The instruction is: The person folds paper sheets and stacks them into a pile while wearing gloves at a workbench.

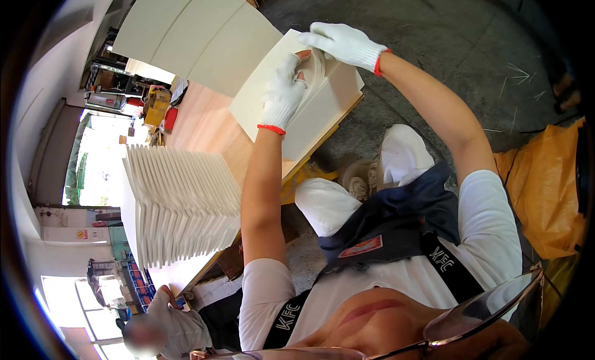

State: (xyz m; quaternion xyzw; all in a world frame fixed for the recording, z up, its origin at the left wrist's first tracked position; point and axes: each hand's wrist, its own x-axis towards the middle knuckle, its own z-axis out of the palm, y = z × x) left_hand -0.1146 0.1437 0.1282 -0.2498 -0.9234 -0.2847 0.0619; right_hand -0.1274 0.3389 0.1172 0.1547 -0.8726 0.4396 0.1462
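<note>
Indoors, a pale wood tbl (pixel 204 118) stands on a workshop's dark grey floor (pixel 446 56), w/ a cream sheet stack (pixel 328 106) at its edge, gloved L hand (pixel 282 96) half-open on top, R hand (pixel 344 43) bent over curled-up sheets (pixel 318 65), its grip prob. loose but unclear.

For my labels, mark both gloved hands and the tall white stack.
Left hand (pixel 281 100): head view, middle of the glove.
Right hand (pixel 349 45): head view, middle of the glove.
Tall white stack (pixel 180 205): head view, layered edges.

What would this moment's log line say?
Gloved left hand: touching pale sheets; gloved right hand: touching same sheets; nearby: tall white stack
</note>
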